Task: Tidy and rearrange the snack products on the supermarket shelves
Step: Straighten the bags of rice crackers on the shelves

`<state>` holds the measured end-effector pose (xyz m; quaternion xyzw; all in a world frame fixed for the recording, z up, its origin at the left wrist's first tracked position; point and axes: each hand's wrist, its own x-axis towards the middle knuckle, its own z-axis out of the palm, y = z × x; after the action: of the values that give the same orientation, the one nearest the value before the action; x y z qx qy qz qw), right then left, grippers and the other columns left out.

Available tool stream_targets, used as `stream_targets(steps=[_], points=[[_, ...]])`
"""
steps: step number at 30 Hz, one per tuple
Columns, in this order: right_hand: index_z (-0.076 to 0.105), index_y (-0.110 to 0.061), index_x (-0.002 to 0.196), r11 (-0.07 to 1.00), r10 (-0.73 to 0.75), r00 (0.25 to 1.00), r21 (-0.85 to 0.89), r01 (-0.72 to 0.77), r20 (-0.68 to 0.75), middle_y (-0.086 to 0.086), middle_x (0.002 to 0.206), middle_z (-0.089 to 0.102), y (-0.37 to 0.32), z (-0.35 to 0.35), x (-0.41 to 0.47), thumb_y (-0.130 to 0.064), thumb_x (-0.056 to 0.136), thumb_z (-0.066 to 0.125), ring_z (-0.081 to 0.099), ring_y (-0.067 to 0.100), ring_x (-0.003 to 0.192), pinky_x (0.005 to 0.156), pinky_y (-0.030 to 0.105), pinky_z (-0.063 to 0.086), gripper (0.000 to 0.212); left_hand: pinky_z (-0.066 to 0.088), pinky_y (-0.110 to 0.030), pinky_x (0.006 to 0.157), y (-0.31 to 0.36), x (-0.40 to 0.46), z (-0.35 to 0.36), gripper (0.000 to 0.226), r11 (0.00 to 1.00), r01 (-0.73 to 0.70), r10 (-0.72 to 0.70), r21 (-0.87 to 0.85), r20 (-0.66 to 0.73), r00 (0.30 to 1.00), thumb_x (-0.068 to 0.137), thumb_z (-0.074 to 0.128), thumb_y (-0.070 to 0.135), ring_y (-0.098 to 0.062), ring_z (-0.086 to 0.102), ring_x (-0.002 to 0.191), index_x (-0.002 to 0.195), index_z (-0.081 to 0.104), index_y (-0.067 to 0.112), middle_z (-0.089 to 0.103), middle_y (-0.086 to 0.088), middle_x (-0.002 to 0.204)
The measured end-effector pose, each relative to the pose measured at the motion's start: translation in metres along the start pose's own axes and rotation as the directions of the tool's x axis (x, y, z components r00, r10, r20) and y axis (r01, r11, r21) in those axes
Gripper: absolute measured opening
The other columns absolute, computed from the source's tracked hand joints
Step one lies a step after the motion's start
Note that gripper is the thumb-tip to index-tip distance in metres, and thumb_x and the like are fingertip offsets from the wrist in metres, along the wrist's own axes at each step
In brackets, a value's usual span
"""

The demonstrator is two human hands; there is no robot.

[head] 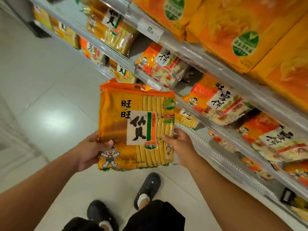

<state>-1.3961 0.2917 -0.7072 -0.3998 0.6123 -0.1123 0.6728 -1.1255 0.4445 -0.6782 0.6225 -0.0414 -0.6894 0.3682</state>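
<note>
Shelves run along our right, and the yellow cracker bag sits upright out over the aisle floor. Left hand and right hand clamp its sides, fingers curled on. We're mid-carry, we'd say; next it needs an open slot.

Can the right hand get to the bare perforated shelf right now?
Probably not yet: the right hand is gripping the orange-yellow rice cracker pack together with the left hand. The bare perforated white shelf beside it looks unobstructed.
</note>
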Motion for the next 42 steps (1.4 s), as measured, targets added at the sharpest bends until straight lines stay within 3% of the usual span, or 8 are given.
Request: stream_targets(steps=[7, 12, 16, 21, 28, 33, 38, 42], points=[[0.068, -0.022, 0.098, 0.985, -0.102, 0.987, -0.129, 0.118, 0.128, -0.009, 0.09, 0.076, -0.078, 0.109, -0.017, -0.006, 0.078, 0.077, 0.072, 0.007, 0.083, 0.071, 0.027, 0.053, 0.027, 0.056, -0.058, 0.083, 0.015, -0.057, -0.072, 0.082, 0.987, -0.145, 0.113, -0.068, -0.351, 0.93, 0.063, 0.083, 0.024, -0.036, 0.07, 0.096, 0.134, 0.042, 0.022, 0.064, -0.013, 0.121], [0.064, -0.023, 0.096, 0.97, -0.147, 0.981, -0.175, 0.169, 0.128, -0.015, 0.084, 0.075, -0.125, 0.201, -0.014, -0.002, 0.082, 0.073, 0.071, 0.003, 0.077, 0.062, 0.021, 0.052, 0.026, 0.057, -0.055, 0.083, 0.048, -0.057, -0.149, 0.069, 0.966, -0.256, 0.207, -0.039, -0.476, 0.855, 0.073, 0.084, 0.02, -0.033, 0.068, 0.097, 0.129, 0.045, 0.023, 0.061, -0.007, 0.12], [0.064, -0.018, 0.101, 0.972, -0.149, 0.983, -0.167, 0.165, 0.104, -0.009, 0.088, 0.076, -0.15, 0.283, -0.014, 0.003, 0.084, 0.068, 0.072, 0.007, 0.079, 0.057, 0.018, 0.053, 0.027, 0.06, -0.044, 0.074, 0.09, -0.061, -0.231, 0.063, 0.947, -0.319, 0.299, 0.042, -0.481, 0.824, 0.075, 0.082, 0.022, -0.022, 0.066, 0.094, 0.123, 0.043, 0.032, 0.057, 0.001, 0.115], [0.065, -0.021, 0.103, 0.965, -0.159, 0.977, -0.185, 0.183, 0.14, -0.008, 0.096, 0.075, -0.183, 0.378, -0.007, -0.006, 0.083, 0.073, 0.072, 0.011, 0.088, 0.08, 0.035, 0.056, 0.027, 0.056, -0.027, 0.057, 0.144, -0.069, -0.327, 0.057, 0.923, -0.347, 0.384, 0.169, -0.494, 0.78, 0.08, 0.078, 0.024, -0.015, 0.063, 0.09, 0.123, 0.042, 0.035, 0.054, 0.004, 0.115], [0.065, -0.03, 0.106, 0.97, -0.135, 0.98, -0.184, 0.161, 0.146, -0.015, 0.099, 0.074, -0.233, 0.457, 0.052, -0.016, 0.085, 0.072, 0.07, 0.002, 0.09, 0.076, 0.029, 0.049, 0.026, 0.051, -0.018, 0.059, 0.226, -0.029, -0.407, 0.061, 0.908, -0.306, 0.411, 0.286, -0.465, 0.784, 0.085, 0.073, 0.027, -0.004, 0.058, 0.087, 0.136, 0.04, 0.032, 0.055, 0.01, 0.112], [0.069, -0.03, 0.101, 0.974, -0.104, 0.985, -0.189, 0.128, 0.135, -0.013, 0.099, 0.074, -0.276, 0.509, 0.135, -0.017, 0.086, 0.071, 0.07, 0.005, 0.092, 0.082, 0.034, 0.051, 0.021, 0.055, -0.032, 0.082, 0.317, 0.03, -0.459, 0.067, 0.874, -0.243, 0.425, 0.421, -0.42, 0.802, 0.085, 0.074, 0.03, -0.014, 0.059, 0.102, 0.14, 0.037, 0.03, 0.056, 0.011, 0.113], [0.066, -0.033, 0.087, 0.983, -0.103, 0.992, -0.146, 0.112, 0.069, -0.02, 0.09, 0.073, -0.321, 0.561, 0.224, -0.01, 0.088, 0.068, 0.066, -0.009, 0.077, 0.063, 0.015, 0.047, 0.023, 0.055, -0.047, 0.088, 0.415, 0.103, -0.508, 0.075, 0.771, -0.177, 0.448, 0.612, -0.322, 0.834, 0.068, 0.082, 0.027, -0.023, 0.059, 0.105, 0.131, 0.041, 0.03, 0.06, 0.003, 0.115], [0.054, -0.021, 0.13, 0.977, -0.027, 0.999, -0.212, 0.021, -0.025, 0.001, 0.13, 0.061, -0.353, 0.583, 0.265, -0.02, 0.091, 0.066, 0.06, 0.017, 0.117, 0.094, 0.041, 0.05, 0.041, 0.055, -0.045, 0.087, 0.473, 0.156, -0.525, 0.072, 0.702, -0.183, 0.493, 0.689, -0.284, 0.822, 0.069, 0.082, 0.026, -0.023, 0.06, 0.105, 0.13, 0.043, 0.03, 0.061, 0.002, 0.117]])
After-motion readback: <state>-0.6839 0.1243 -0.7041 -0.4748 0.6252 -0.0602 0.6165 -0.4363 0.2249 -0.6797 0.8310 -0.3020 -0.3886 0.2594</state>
